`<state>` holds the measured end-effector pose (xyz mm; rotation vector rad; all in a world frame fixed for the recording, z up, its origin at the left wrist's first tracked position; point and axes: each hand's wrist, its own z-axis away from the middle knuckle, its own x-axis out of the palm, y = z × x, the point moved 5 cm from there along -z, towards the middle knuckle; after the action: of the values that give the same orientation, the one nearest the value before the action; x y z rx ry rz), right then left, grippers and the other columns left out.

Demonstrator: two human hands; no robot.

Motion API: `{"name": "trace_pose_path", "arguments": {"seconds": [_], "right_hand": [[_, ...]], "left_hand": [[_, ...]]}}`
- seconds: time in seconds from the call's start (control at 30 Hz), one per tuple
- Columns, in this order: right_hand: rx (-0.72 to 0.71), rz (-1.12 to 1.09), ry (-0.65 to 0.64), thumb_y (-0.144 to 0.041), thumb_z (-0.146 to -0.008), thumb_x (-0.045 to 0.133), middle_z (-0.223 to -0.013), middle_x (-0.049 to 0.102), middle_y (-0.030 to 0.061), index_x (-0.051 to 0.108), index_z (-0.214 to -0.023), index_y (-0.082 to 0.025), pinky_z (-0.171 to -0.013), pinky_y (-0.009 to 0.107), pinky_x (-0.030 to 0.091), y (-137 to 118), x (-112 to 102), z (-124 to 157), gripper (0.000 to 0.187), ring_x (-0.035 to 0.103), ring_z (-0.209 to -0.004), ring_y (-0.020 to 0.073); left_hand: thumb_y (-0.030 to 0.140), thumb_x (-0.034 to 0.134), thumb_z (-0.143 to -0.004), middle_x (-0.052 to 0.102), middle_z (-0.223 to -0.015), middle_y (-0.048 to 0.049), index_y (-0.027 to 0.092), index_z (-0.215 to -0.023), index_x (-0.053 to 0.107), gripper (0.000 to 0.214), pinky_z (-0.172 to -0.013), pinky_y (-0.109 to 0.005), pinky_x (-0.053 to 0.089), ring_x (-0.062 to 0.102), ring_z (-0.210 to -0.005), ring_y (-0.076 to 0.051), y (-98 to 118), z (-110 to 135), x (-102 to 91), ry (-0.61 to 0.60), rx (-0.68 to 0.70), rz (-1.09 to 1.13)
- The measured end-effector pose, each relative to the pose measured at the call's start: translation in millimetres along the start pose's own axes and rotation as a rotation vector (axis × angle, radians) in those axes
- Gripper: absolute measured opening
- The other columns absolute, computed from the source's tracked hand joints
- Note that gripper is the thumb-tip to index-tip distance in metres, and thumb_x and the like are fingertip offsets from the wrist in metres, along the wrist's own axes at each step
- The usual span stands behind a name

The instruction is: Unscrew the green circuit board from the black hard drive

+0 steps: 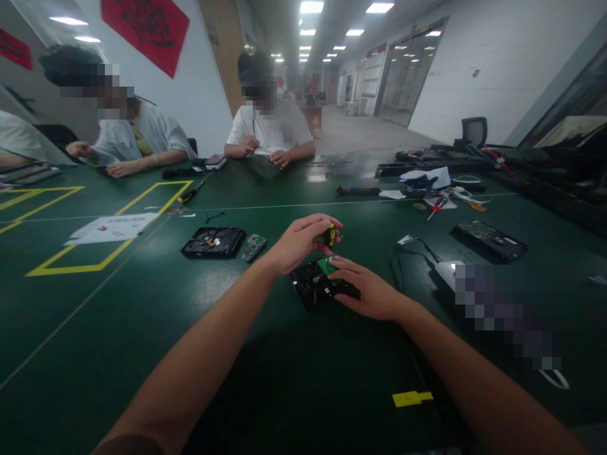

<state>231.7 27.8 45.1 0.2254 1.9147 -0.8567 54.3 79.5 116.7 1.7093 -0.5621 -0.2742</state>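
A black hard drive (pixel 313 282) lies on the green table (pixel 284 379) in front of me, with a green circuit board (pixel 325 264) showing on its far side. My left hand (pixel 301 240) is closed round the yellow and black handle of a screwdriver (pixel 331 235), held just above the drive. My right hand (pixel 367 289) rests on the drive's right part with its fingers laid over it, pinning it down.
To the left lie an opened hard drive (pixel 214 242) and a loose green circuit board (pixel 254 247). Another drive (pixel 489 239) sits at the right, with tools and cables (pixel 441 202) behind it. Two people sit across the table. Yellow tape (pixel 411 398) lies near me.
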Motion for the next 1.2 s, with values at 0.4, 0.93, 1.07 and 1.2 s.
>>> {"name": "trace_pose_path", "arguments": {"seconds": [0.4, 0.93, 1.07, 1.2], "right_hand": [[0.024, -0.015, -0.002, -0.028, -0.095, 0.074, -0.165, 0.05, 0.0108, 0.068, -0.136, -0.027, -0.128, 0.06, 0.035, -1.4, -0.9, 0.9, 0.041, 0.037, -0.158, 0.033], [-0.006, -0.037, 0.027, -0.026, -0.093, 0.075, -0.164, 0.051, 0.0086, 0.067, -0.136, -0.029, -0.13, 0.059, 0.033, 3.2, 2.4, 0.7, 0.043, 0.039, -0.158, 0.0318], [0.002, -0.043, 0.02, -0.026, -0.094, 0.074, -0.165, 0.05, 0.0079, 0.067, -0.136, -0.029, -0.13, 0.059, 0.033, 2.4, 2.5, 1.1, 0.042, 0.037, -0.159, 0.0313], [0.01, -0.011, 0.001, -0.028, -0.095, 0.073, -0.165, 0.05, 0.0115, 0.067, -0.135, -0.025, -0.129, 0.059, 0.035, 0.2, 0.7, 0.4, 0.041, 0.039, -0.158, 0.0327]], "left_hand": [[0.042, 0.073, -0.096, 0.069, -0.1, -0.0067, 0.016, -0.106, 0.07, 0.028, -0.071, -0.026, 0.059, 0.066, -0.087, -0.016, 4.7, 2.3, -0.9, -0.005, 0.056, -0.154], [0.036, 0.068, -0.096, 0.069, -0.1, -0.0081, 0.017, -0.105, 0.067, 0.021, -0.071, -0.03, 0.062, 0.067, -0.096, -0.02, 4.2, 1.9, 3.8, 0.032, 0.008, -0.015], [0.031, 0.065, -0.093, 0.067, -0.097, -0.008, 0.016, -0.098, 0.072, 0.017, -0.066, -0.027, 0.059, 0.065, -0.09, -0.018, 10.0, 3.8, 0.5, 0.068, -0.032, -0.034], [0.03, 0.061, -0.094, 0.069, -0.098, -0.0094, 0.016, -0.101, 0.075, 0.021, -0.065, -0.025, 0.057, 0.065, -0.09, -0.019, 9.5, 4.4, -1.1, 0.044, -0.058, -0.034]]}}
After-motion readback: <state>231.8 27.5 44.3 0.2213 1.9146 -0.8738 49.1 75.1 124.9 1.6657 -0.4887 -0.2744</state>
